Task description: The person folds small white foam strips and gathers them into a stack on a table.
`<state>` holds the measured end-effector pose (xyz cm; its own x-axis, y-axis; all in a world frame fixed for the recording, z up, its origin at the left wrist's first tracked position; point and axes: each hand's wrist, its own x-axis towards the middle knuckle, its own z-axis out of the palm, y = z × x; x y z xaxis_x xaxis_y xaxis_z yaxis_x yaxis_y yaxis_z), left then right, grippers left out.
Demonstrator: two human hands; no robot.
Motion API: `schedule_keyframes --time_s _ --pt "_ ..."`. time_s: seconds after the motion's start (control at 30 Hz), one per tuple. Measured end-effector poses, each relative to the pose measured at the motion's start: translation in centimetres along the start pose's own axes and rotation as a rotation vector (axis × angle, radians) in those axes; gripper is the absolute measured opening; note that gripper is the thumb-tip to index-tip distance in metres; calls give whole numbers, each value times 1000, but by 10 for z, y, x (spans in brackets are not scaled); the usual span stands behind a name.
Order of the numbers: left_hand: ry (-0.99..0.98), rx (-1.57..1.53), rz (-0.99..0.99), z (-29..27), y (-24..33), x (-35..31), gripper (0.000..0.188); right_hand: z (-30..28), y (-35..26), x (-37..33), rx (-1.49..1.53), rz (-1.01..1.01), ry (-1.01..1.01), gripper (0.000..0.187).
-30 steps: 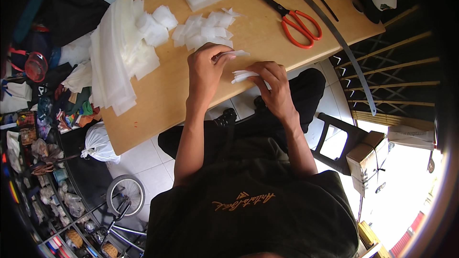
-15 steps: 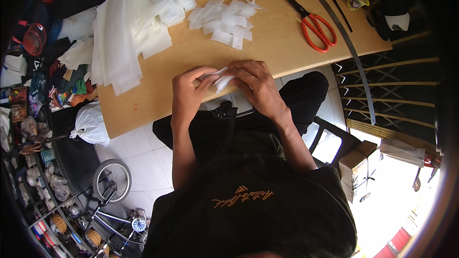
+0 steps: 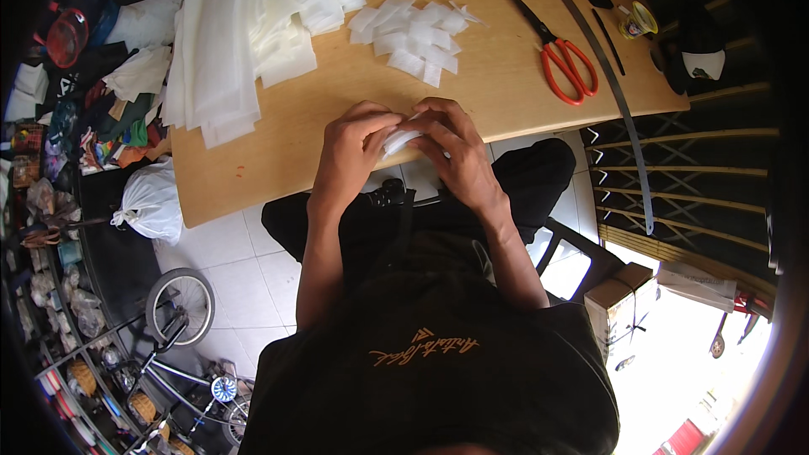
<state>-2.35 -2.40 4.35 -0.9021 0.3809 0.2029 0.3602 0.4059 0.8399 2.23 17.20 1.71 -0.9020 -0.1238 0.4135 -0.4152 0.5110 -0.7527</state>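
Over the near edge of the table (image 3: pixel 295 122), the left hand (image 3: pixel 352 145) is hovering, fingertips nearly together, its hold hidden from me; white slips (image 3: pixel 399 141) are sitting pinched by the right hand (image 3: pixel 459 154), apparently being squared, the next move requiring even pressure.

Tan table (image 3: pixel 286 131), white pieces (image 3: pixel 421 36), scissors (image 3: pixel 558 55), ruler (image 3: pixel 618 88) perhaps
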Motion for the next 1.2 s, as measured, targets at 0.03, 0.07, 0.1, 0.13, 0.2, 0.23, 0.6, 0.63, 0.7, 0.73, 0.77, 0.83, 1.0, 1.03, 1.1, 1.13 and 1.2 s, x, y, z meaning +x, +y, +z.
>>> schedule_keyframes --time_s 0.03,0.07,0.1,0.13,0.2,0.23,0.6,0.63,0.7,0.73,0.77,0.83,1.0,1.03,1.1,1.13,1.2 --pt "-8 -33 4 -1 -2 -1 17 0 1 0 -9 -17 -4 31" --pt "-16 -65 8 -1 -2 -1 16 0 3 0 -18 -34 -8 32" --pt "-27 -91 -31 -2 0 -1 16 0 4 0 -24 -49 -11 32" --pt "-37 -118 -71 -4 5 -2 16 0 4 0 -36 -61 7 32" --pt "-35 -134 -81 -4 7 -4 18 0 2 1 -62 -87 43 32" --pt "-24 -125 -51 -3 6 -5 19 1 3 1 -72 -82 43 31" --pt "66 1 17 4 7 -15 24 -4 1 3 -74 -94 14 37" --pt "73 4 25 4 8 -15 25 -4 -1 3 -43 -61 33 40" --pt "88 4 42 6 7 -16 26 -3 -5 4 19 4 69 45" --pt "94 1 51 7 5 -17 27 -4 -4 4 5 -13 52 47" --pt "101 -2 59 8 3 -17 27 -5 -3 4 -8 -29 34 49" --pt "128 35 74 11 3 -19 29 -6 -1 3 -11 -23 10 51" --pt "229 81 178 23 1 -24 30 -2 3 -4 -10 3 35 47" --pt "244 89 192 24 0 -25 30 -2 3 -4 -27 -10 42 45" --pt "264 89 213 27 -4 -26 30 -4 1 -4 -59 -34 58 42" --pt "269 80 219 28 -7 -27 30 -5 1 -5 -74 -45 75 40" --pt "277 75 232 29 -7 -27 30 -9 3 -7 -105 -70 108 36"
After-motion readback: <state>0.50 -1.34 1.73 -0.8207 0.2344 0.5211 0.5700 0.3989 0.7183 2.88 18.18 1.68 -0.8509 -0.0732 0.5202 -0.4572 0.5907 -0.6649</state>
